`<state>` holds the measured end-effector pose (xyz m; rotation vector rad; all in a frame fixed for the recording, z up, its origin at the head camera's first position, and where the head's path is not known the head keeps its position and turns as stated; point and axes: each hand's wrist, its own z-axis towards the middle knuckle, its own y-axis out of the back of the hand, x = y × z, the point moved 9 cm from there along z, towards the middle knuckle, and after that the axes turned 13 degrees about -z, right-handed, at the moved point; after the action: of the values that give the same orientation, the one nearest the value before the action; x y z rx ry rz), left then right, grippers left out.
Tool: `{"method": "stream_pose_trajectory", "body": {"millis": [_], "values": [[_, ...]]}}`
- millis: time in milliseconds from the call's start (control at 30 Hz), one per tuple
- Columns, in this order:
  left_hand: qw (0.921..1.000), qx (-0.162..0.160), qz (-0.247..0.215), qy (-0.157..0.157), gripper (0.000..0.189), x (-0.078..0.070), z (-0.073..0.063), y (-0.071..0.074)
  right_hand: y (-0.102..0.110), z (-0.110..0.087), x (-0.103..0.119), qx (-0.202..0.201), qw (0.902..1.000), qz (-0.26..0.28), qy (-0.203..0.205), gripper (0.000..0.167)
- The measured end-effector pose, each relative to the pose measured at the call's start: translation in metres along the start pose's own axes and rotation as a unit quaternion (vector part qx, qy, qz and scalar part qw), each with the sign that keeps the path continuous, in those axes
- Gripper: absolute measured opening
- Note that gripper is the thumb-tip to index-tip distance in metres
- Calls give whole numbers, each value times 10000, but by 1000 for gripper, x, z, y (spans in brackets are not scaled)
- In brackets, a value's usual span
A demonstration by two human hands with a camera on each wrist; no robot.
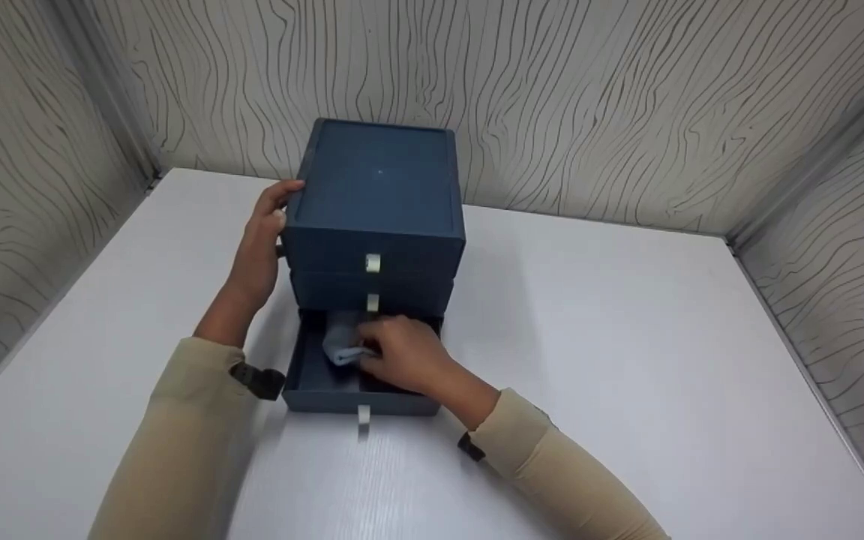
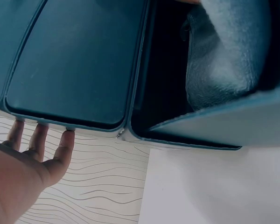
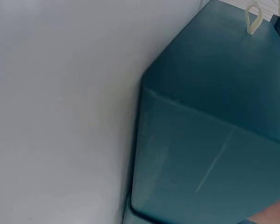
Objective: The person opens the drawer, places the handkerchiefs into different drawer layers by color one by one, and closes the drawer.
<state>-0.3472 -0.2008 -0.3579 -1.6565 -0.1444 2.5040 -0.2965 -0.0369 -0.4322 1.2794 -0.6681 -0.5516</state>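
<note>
A blue drawer unit (image 1: 379,184) stands with its bottom drawer (image 1: 402,405) pulled out. In that drawer lies a folded grey-blue towel (image 1: 338,349), whose fluffy surface shows well in the left wrist view (image 2: 231,56). My right hand (image 1: 411,352) reaches into the drawer and pinches the towel's right edge; just a sliver of that hand (image 3: 276,215) shows in the right wrist view. My left hand (image 1: 256,251) rests against the unit's left side, with its fingertips (image 2: 67,137) touching the casing. Part of the towel is hidden beneath the upper drawers.
Two upper drawers are closed, each with a pale pull tab (image 1: 373,262). The white table (image 1: 627,360) extends on both sides. Wood-grain panels (image 1: 589,105) enclose the back and sides. A dark strap (image 1: 258,380) sits at the left wrist.
</note>
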Motion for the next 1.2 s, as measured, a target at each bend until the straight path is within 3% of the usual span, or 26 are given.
{"method": "stream_pose_trajectory", "body": {"millis": [200, 333, 800, 1200], "values": [[10000, -8, 62, -10, 51, 0, 0, -1, -9, -2, 0, 496, 9986, 64, 155, 22], [10000, -9, 23, -57, 53, 0, 0, -1, -11, -3, 0, 618, 9974, 193, 316, 26], [9999, -8, 96, -94, 53, 2, 0, 1, 3, -15, -1, 582, 9920, 1030, 436, 27], [9999, -36, 106, -44, 50, 0, 0, 1, 24, -31, 8, 172, 9903, 1203, 672, 30]]}}
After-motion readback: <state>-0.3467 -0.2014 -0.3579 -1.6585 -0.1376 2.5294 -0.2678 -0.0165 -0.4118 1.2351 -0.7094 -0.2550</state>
